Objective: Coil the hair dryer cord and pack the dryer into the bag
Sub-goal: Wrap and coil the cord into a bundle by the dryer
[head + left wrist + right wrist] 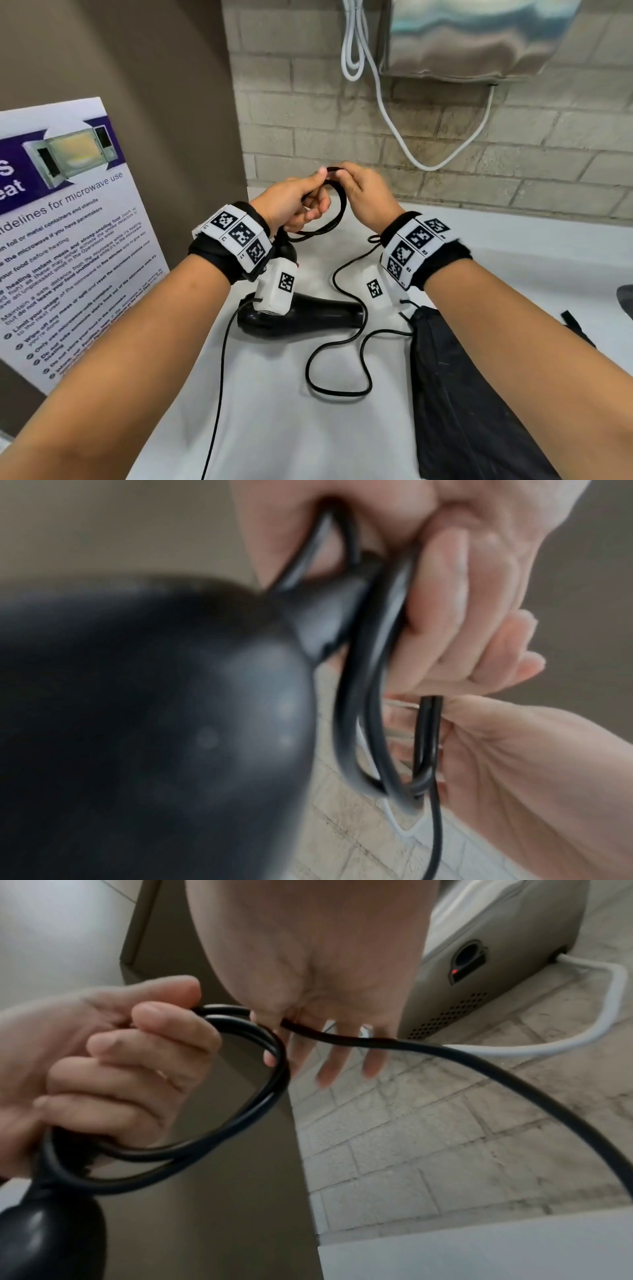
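Observation:
The black hair dryer [308, 315] lies on the white counter [274, 428], its handle rising toward my left wrist. My left hand [315, 195] grips a small coil of the black cord [339, 209] with curled fingers. My right hand [342, 174] pinches the cord at the top of that coil, close against the left thumb. In the right wrist view the coil [253, 1096] has two loops, and the free cord [479, 1064] runs off from under my right thumb. The remaining cord [342, 363] snakes loosely over the counter. A black bag [462, 377] lies flat under my right forearm.
A microwave guidelines poster [68, 240] leans on the brown wall at left. A steel wall-mounted unit [479, 41] with a white cable [394, 120] hangs on the brick wall behind. A dark object [625, 301] shows at the right edge.

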Motion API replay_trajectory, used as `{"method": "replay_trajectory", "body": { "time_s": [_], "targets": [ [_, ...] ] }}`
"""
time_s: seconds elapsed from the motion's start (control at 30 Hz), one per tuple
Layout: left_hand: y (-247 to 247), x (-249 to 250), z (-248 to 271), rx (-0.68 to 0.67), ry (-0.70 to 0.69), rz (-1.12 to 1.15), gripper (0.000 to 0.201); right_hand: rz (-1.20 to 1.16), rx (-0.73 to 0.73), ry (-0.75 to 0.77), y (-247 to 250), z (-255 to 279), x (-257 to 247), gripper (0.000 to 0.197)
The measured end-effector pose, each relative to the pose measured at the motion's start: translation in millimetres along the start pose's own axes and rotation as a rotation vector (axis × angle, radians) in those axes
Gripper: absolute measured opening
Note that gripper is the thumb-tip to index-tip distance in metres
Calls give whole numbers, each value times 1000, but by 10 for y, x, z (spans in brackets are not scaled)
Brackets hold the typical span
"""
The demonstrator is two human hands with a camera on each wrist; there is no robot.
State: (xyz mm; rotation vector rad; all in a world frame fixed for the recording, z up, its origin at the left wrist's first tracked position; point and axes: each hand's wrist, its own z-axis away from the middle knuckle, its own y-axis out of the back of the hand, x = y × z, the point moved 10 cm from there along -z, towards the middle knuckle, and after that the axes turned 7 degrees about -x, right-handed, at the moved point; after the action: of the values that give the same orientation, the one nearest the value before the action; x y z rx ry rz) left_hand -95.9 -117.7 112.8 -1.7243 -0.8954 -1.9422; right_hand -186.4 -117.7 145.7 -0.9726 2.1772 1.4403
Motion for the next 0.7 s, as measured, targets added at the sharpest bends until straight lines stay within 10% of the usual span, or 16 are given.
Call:
{"method": "replay_trajectory", "body": {
  "time_s": [0.7],
  "targets": [
    [211,41,143,131,-32,75,36,-114,5,128,-95,106,-237,30]
  ]
}}
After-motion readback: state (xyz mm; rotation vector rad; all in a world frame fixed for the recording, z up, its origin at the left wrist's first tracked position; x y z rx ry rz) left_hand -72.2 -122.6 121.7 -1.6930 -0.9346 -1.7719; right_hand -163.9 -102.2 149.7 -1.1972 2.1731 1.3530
